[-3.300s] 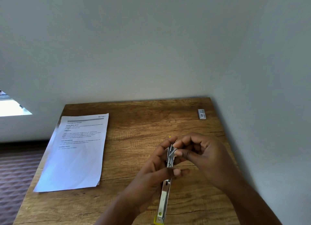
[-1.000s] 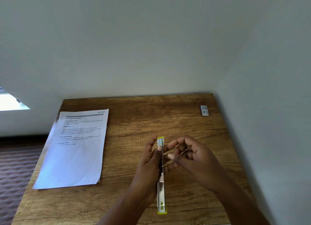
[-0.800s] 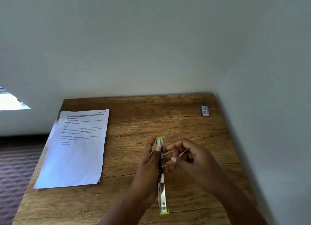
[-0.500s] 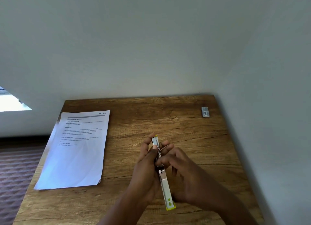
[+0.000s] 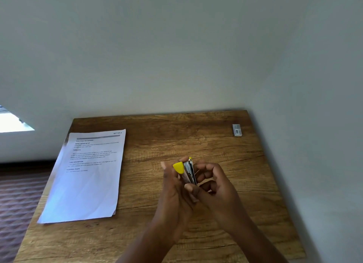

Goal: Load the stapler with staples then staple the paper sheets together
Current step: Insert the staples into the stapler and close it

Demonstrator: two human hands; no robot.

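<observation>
Gripping the stapler (image 5: 189, 173) upright above the table (image 5: 196, 141) in my left hand (image 5: 173, 194), I pinch it with my right hand (image 5: 214, 186) to close it, the paper (image 5: 88, 180) waiting well apart at left.

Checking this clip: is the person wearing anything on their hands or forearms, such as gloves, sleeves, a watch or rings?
Nothing visible. The left hand and right hand are bare, with no gloves or rings showing, and both forearms are uncovered to the frame's bottom edge: no sleeves, watch or bands.

Yellow-tipped metal stapler (image 5: 189, 173) upright (in hands), paper sheets (image 5: 86, 176) flat
</observation>
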